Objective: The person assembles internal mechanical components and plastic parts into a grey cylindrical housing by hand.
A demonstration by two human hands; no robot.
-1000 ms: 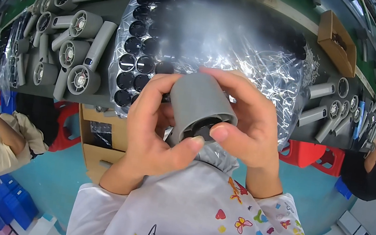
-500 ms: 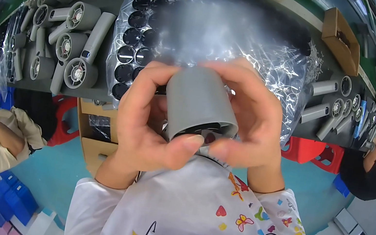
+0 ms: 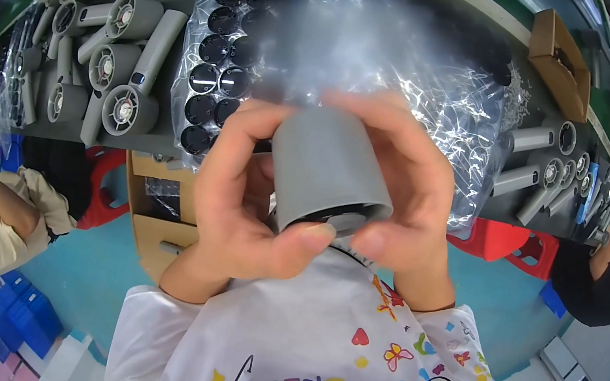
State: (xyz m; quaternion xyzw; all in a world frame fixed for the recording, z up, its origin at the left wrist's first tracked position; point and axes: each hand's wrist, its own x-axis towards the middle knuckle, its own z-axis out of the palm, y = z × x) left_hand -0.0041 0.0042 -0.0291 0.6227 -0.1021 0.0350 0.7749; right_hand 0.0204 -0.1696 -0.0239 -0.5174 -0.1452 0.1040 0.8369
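Note:
Both hands hold a grey cylindrical fan housing [image 3: 333, 163] in front of my chest, its open end tilted down toward me. Inside that lower opening a dark round part shows in part. My left hand [image 3: 240, 196] curls round the left side, its thumb at the lower rim. On the other side my right hand [image 3: 410, 183] grips with fingers over the top and its thumb close to the rim. Whether a handle is attached behind the housing is hidden. Beyond the hands lies a clear plastic bag [image 3: 444, 117] over rows of round black caps [image 3: 213, 48].
Several grey handheld fans [image 3: 130, 111] lie on the dark table to the left, more fans [image 3: 551, 174] to the right. An open cardboard box [image 3: 560, 63] stands far right; another carton [image 3: 162, 236] is below the left table edge. People sit at both sides near red stools [image 3: 500, 244].
The housing has tipped slightly and shifted a little right and down in view. My right thumb has moved a little right along the rim. Both hands keep their hold.

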